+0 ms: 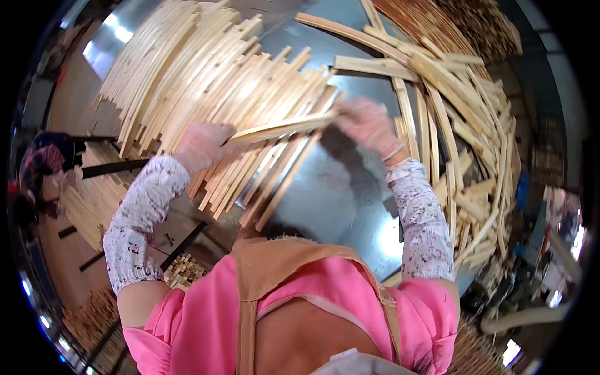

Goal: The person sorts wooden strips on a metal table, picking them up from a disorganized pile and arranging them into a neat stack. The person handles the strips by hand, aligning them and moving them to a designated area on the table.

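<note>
A pale wooden strip (281,129) spans the gap between my two gloved hands, raised over the metal table. Its left end is gripped by my left hand (203,145), whose fingers are closed round it. At the other end is my right hand (367,125), blurred by motion but closed about the strip. Beneath the left hand lies a broad layer of wooden strips (187,75) side by side, their ends uneven. A few looser strips (290,178) lie at its right edge, below the held one.
A jumbled heap of wooden strips (465,119) covers the right side of the metal table (319,187). More stacked wood (94,200) stands at the left, near another person (47,165). Small square-ended pieces (183,270) are bundled below the table's left edge.
</note>
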The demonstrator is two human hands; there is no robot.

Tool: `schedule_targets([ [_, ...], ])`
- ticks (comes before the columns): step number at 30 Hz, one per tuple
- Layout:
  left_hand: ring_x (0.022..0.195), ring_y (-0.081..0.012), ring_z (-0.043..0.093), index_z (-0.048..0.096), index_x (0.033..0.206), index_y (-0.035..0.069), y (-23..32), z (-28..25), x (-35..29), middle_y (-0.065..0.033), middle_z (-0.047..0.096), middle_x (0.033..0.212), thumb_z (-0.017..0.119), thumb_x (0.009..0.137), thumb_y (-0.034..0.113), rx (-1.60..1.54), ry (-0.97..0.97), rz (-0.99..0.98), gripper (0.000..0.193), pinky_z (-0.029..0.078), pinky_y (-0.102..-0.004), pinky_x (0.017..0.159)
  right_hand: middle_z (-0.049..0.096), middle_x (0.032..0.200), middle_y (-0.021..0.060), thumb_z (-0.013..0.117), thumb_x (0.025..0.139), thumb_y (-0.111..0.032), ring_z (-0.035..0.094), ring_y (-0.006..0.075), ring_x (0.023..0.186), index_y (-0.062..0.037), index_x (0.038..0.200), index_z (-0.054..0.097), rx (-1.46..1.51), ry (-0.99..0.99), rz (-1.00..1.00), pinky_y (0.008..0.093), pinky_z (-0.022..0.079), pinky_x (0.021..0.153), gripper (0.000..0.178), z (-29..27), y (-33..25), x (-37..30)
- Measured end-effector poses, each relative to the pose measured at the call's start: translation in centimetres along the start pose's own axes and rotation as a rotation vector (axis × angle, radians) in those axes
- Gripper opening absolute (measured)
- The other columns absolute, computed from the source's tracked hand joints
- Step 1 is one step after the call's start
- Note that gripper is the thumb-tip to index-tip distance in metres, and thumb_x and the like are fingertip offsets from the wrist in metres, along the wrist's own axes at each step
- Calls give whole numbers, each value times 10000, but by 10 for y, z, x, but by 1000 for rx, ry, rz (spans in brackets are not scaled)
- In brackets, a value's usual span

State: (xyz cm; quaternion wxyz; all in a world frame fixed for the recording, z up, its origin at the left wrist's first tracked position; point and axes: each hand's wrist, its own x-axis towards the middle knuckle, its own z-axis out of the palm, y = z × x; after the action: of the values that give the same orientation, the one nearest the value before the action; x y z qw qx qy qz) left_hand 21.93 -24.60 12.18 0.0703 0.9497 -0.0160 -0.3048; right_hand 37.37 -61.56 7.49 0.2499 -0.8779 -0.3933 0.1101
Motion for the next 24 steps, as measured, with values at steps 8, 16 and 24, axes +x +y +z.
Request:
schedule_targets([
  [8,1104,-453,698,691,1241,17,-37,179,-176,-279,737,1127,647,1022,486,-902,841,-1080,520,520,-499,980,521,1611,235,767,843,-136,491,425,1481,-73,1598,493,-607,42,211,492,405,1252,806,-18,209,57],
  [16,1061,-519,693,728,1155,-34,-38,460,-385,-326,728,1152,551,1039,492,-670,1037,-2078,567,542,-532,899,703,1330,173,605,1027,-267,701,403,1190,-134,1442,617,-945,-33,493,510,591,934,437,-1,184,95],
  [24,1102,-412,768,795,1195,4,-146,578,-444,-220,804,1165,592,1021,352,-757,93,-2030,438,612,-482,942,741,1303,253,541,1097,-309,730,408,1166,-55,1500,614,-721,161,113,507,596,974,482,-5,202,20],
])
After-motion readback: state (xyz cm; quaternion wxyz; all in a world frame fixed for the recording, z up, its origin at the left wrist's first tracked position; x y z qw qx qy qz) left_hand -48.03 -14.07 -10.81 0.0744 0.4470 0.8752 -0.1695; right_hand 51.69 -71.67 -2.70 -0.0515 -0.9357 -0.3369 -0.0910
